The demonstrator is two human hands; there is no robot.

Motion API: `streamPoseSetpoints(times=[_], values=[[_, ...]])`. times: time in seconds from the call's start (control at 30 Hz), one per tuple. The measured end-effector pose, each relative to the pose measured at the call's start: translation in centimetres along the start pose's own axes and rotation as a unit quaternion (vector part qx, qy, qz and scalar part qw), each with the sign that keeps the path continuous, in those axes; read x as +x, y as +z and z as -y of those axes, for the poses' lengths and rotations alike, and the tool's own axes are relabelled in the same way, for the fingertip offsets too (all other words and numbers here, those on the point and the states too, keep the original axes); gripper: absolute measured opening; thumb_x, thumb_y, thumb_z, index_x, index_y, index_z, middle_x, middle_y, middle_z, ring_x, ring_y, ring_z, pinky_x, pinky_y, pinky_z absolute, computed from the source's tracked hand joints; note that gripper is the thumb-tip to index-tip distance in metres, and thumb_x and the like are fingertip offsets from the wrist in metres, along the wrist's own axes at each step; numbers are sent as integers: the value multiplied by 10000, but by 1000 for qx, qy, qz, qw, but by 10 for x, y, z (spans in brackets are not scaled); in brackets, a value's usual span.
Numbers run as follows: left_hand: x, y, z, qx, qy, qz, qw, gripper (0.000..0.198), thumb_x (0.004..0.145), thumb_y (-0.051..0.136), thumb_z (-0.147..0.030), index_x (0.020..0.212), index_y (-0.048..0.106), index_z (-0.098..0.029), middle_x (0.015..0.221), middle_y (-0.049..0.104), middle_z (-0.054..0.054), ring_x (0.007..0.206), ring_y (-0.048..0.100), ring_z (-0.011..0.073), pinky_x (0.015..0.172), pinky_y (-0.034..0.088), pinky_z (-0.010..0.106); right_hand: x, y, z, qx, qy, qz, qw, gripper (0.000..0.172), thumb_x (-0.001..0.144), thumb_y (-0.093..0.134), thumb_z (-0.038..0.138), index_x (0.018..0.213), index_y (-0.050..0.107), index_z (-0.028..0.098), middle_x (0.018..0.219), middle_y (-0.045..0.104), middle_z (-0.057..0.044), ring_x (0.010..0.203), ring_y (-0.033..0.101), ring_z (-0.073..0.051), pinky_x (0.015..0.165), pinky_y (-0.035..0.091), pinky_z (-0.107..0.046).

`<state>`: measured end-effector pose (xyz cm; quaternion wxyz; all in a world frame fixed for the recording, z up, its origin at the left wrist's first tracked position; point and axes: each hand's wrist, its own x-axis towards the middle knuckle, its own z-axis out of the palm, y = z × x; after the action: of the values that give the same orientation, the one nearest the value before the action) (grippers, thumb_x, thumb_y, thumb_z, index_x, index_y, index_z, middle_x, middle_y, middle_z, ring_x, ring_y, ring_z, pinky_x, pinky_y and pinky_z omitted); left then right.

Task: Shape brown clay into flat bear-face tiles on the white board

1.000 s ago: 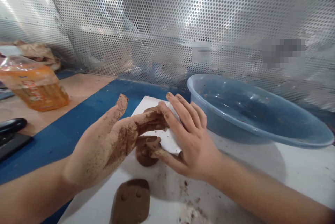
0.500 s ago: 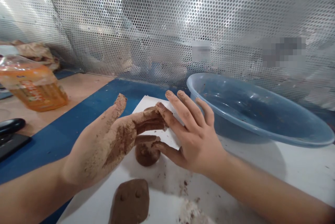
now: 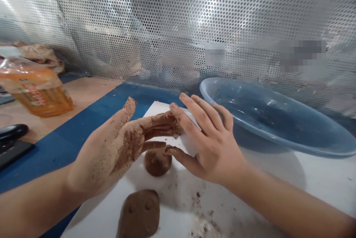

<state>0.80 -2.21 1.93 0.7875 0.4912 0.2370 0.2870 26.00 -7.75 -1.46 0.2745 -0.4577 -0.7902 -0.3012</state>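
We've got a soft, damp-looking ball of brown clay [image 3: 157, 163] sitting on the white board [image 3: 178, 202], our clay-caked left hand [image 3: 111, 149] and cleaner right hand [image 3: 214, 145] open either side, thumbs just above, not clamped. Pliable stuff: best cradled gently by its sides!

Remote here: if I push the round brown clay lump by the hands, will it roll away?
Probably stays put: the round brown clay lump looks soft and tacky, judging by the clay coating the left hand. The dented brown clay slab suggests it may deform under a push rather than roll across the white board.
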Motion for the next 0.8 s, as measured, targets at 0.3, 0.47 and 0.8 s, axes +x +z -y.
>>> streamPoseSetpoints(times=[0.3, 0.47, 0.8], values=[[0, 0, 7, -63, -24, 46, 997, 909, 993, 542, -955, 1512, 799, -255, 1568, 808, 122, 1396, 710, 317, 1040, 561, 400, -5, 3, 17, 64, -1, 71, 995, 852, 1191, 573, 561, 1927, 303, 229, 2004, 365, -137, 1863, 336, -391, 1467, 215, -626], [-1, -2, 3, -51, -6, 35, 998, 977, 968, 530, -1006, 1503, 813, -240, 1613, 779, 136, 1529, 648, 335, 1202, 539, 425, -3, 2, 12, 56, 25, 58, 996, 788, 1207, 569, 537, 1895, 363, 214, 2012, 345, -147, 1864, 332, -395, 1460, 227, -634], [-2, -6, 8, -70, 1, 69, 995, 995, 1044, 355, -957, 1614, 739, -237, 1649, 756, 140, 1565, 636, 333, 1178, 550, 434, -3, 3, 15, 82, 10, 46, 996, 855, 1192, 590, 542, 1930, 292, 230, 1978, 426, -153, 1845, 372, -401, 1469, 253, -627]])
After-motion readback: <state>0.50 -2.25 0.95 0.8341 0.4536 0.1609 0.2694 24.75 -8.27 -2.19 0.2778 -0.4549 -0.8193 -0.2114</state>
